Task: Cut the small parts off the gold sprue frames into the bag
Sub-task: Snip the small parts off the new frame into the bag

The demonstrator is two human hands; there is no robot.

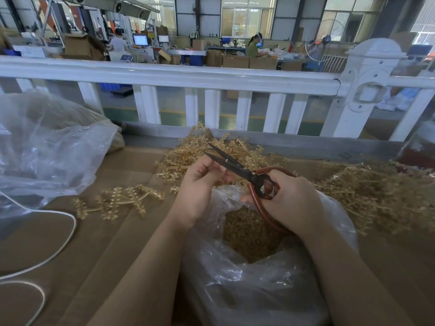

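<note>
My right hand (289, 198) grips the red handles of black scissors (235, 164), whose blades stand slightly apart and point up-left. My left hand (200, 184) is curled beside the blades, fingertips touching the lower one; whether it holds a small piece I cannot tell. Both hands hover over a clear plastic bag (247, 278) with gold cut parts (249, 236) inside. Gold sprue frames lie in a pile (188, 156) behind the hands, one frame (117, 201) to the left, and a bigger heap (376, 191) to the right.
Brown cardboard (106, 243) covers the work surface. A large crumpled clear bag (47, 147) sits at the left, and a white cord (54, 252) loops near the left edge. A white railing (188, 76) runs along the far side, with a workshop floor beyond.
</note>
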